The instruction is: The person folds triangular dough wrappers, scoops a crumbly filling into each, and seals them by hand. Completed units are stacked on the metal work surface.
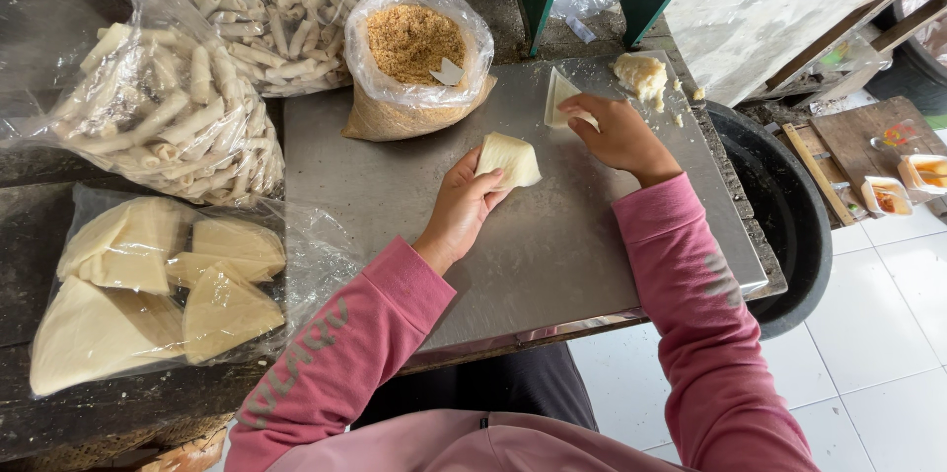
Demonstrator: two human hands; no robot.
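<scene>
My left hand (pixel 462 206) holds a pale folded pastry sheet (pixel 509 157) just above the steel worktop (pixel 552 245), fingers closed under it. My right hand (pixel 614 132) reaches to the back of the worktop and pinches the corner of a small stack of white wrapper sheets (pixel 558 97). Just beyond that hand lies a lump of pale yellow paste (pixel 641 75) with crumbs around it. Both arms wear pink sleeves.
An open plastic bag of brown shredded filling (pixel 414 43) stands at the back of the worktop. Bags of rolled pastry sticks (pixel 187 117) and of triangular wrapper sheets (pixel 148 294) lie to the left. A black basin (pixel 789 225) sits right of the worktop, above white floor tiles.
</scene>
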